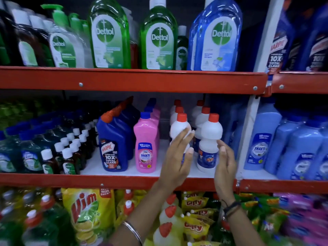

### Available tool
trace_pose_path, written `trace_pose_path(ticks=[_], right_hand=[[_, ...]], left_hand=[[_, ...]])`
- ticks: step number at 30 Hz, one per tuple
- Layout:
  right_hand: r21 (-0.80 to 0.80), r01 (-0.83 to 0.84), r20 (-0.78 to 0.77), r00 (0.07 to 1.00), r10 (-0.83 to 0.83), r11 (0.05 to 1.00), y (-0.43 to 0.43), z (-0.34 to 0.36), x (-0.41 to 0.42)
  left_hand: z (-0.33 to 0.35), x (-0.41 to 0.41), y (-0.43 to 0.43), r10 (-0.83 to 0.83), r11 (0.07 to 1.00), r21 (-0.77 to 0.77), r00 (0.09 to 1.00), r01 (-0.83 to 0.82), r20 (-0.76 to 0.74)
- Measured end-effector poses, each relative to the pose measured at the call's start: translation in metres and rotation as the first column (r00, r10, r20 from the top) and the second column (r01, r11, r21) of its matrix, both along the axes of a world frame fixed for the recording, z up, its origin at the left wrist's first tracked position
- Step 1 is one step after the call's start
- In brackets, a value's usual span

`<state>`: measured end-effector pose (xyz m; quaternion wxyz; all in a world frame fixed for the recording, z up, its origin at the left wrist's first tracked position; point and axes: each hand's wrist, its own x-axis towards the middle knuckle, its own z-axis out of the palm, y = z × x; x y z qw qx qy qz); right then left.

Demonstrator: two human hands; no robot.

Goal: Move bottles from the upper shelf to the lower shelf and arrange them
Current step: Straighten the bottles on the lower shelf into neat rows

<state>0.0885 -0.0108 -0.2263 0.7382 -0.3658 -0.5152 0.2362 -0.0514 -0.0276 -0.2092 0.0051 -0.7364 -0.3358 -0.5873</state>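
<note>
Both hands, left [179,157] and right [224,162], hang unclenched beside rigid white bottles [210,144]; grip each narrow waist.

Shop racking, pretty dim overall

Red metal shelf beams [134,80] crossed the frame, a white upright post [248,125] stood right of centre.

Dettol btls [110,38], Harpic jug [112,148], Vim pouch [88,212]

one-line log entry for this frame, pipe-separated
stage: arranging, middle shelf | left hand: open, against front-left white bottle | right hand: open, beside front-right white bottle | both bottles upright
</note>
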Motion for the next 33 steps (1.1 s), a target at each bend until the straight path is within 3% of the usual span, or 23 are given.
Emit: trace_pose_path(ticks=[3, 6, 9, 16, 28, 30, 33], right_hand=[[-0.115, -0.114, -0.025, 0.993, 0.112, 0.987, 0.017, -0.006, 0.018], [-0.270, -0.210, 0.005, 0.976, 0.220, 0.940, 0.031, -0.013, 0.028], [-0.377, -0.265, -0.026, 0.961, 0.276, 0.888, 0.037, -0.016, 0.036], [-0.397, -0.306, -0.134, 0.952, 0.275, 0.866, 0.041, -0.015, 0.043], [-0.388, -0.279, -0.121, 0.960, 0.251, 0.878, 0.038, -0.016, 0.045], [-0.339, -0.234, -0.068, 0.972, 0.224, 0.911, 0.030, -0.018, 0.041], [-0.132, -0.098, 0.029, 0.994, 0.103, 0.986, 0.007, -0.022, 0.027]], left_hand=[[-0.019, 0.035, 0.003, -0.140, 0.957, -0.225, 0.970, 0.185, 0.198], [-0.021, 0.058, 0.006, -0.139, 0.854, -0.411, 0.901, 0.319, 0.410], [-0.020, 0.073, 0.016, -0.077, 0.763, -0.499, 0.823, 0.412, 0.562], [-0.019, 0.078, 0.033, 0.030, 0.683, -0.609, 0.818, 0.404, 0.575], [-0.023, 0.076, 0.037, 0.065, 0.693, -0.629, 0.838, 0.353, 0.541], [-0.023, 0.077, 0.027, 0.036, 0.741, -0.582, 0.846, 0.334, 0.531], [-0.030, 0.079, 0.006, 0.031, 0.886, -0.395, 0.818, 0.244, 0.574]])
